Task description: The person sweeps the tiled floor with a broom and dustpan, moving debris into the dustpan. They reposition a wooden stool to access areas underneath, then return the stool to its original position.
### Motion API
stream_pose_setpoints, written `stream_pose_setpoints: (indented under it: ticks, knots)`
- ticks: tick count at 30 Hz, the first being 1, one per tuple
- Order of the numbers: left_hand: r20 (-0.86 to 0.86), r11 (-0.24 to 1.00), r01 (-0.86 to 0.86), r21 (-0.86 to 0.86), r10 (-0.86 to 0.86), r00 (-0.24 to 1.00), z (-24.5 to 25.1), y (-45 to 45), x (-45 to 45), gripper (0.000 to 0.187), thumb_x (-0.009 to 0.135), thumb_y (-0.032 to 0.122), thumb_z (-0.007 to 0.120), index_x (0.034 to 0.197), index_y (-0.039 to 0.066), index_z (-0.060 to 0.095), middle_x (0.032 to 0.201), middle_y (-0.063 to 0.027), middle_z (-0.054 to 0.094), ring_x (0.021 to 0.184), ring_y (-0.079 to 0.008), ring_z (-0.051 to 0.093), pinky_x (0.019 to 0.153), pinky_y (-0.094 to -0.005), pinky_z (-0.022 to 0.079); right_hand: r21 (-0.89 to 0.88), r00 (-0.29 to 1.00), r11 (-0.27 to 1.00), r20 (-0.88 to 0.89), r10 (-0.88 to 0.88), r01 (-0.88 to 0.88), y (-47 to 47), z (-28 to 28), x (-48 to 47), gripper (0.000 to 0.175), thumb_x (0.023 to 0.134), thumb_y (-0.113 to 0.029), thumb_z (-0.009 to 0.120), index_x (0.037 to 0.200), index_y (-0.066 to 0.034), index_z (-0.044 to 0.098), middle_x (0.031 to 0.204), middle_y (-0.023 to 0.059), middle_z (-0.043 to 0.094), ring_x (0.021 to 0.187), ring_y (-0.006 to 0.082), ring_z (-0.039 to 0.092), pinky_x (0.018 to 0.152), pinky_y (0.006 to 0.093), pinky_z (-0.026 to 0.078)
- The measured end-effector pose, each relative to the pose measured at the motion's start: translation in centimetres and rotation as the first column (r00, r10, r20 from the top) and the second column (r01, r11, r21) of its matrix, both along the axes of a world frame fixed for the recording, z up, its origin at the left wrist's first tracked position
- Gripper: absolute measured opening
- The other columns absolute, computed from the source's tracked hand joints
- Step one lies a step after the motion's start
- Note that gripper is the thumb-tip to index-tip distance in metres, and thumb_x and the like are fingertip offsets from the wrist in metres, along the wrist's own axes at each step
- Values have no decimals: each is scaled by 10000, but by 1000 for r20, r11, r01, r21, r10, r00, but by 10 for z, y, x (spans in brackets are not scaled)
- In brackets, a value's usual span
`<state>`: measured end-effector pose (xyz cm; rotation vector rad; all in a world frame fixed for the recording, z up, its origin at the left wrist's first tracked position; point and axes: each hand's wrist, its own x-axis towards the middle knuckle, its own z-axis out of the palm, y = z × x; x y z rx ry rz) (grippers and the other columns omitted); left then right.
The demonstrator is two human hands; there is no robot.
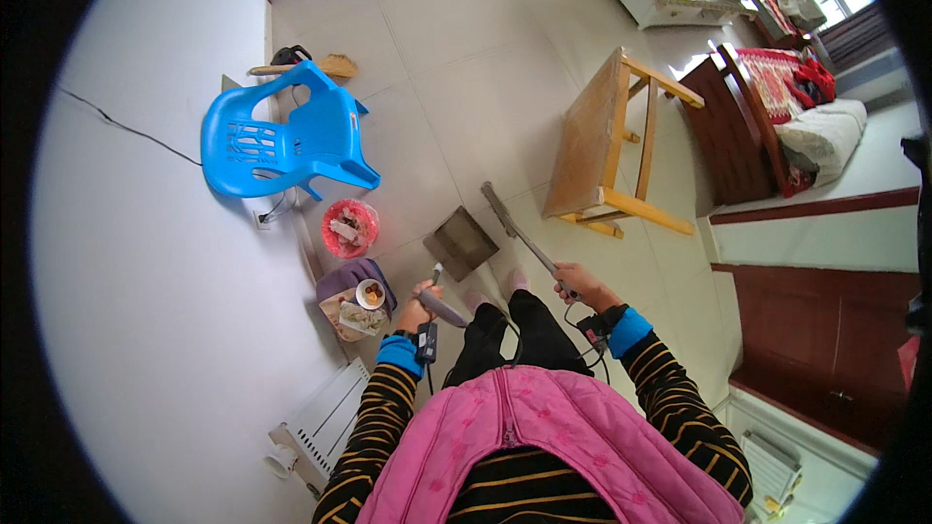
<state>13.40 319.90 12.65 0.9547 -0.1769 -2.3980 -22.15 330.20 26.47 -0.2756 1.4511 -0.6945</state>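
Observation:
My left hand point(420, 308) is closed around the grey handle of a long-handled dustpan point(461, 242), whose dark pan lies on the tiled floor before my feet. In my right hand point(580, 284) is the grey stick of a broom or brush point(498, 209); its narrow head is just right of the pan. Whether the head touches the floor I cannot tell. Left of the pan stands a bin with a pink-red bag point(350, 228) holding rubbish.
A blue plastic chair point(320, 132) stands by the left wall, with a straw hand broom point(338, 66) behind it. Nearer is a cloth-covered seat point(333, 296) bearing a white bowl point(370, 293). At right, a wooden stool or small table point(582, 142) lies on its side.

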Motion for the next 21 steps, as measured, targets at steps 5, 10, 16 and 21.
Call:
stream_pose_setpoints:
  ticks: [5,10,16,21]
  knots:
    - [69,996,-92,9,91,993,9,-3,-48,295,822,216,564,985,-12,475,680,-35,514,585,-115,487,488,-244,403,-48,986,995,147,-83,91,6,27,1,132,831,-151,458,935,-69,460,688,78,523,501,125,482,399,254,405]
    - [-59,935,-193,298,219,974,-20,-17,-78,242,774,205,595,923,41,496,702,-86,533,617,-160,509,512,-283,445,-263,955,959,296,-27,108,5,59,12,301,838,-181,493,1092,-27,443,741,89,555,560,112,514,464,230,429]
    - [-228,916,-154,370,250,941,-34,-10,-83,381,879,198,513,1049,-129,414,772,-100,519,656,-179,535,535,-277,447,-176,957,956,134,258,-233,-27,104,38,216,852,-236,511,930,-36,481,709,40,523,561,85,485,480,208,382]
    - [26,849,-337,408,358,933,-20,-10,-90,190,839,171,563,917,3,525,759,-101,565,690,-220,554,626,-325,484,-286,925,897,76,371,-336,-46,118,61,227,854,-250,507,926,-37,481,689,9,496,537,58,454,442,191,345]
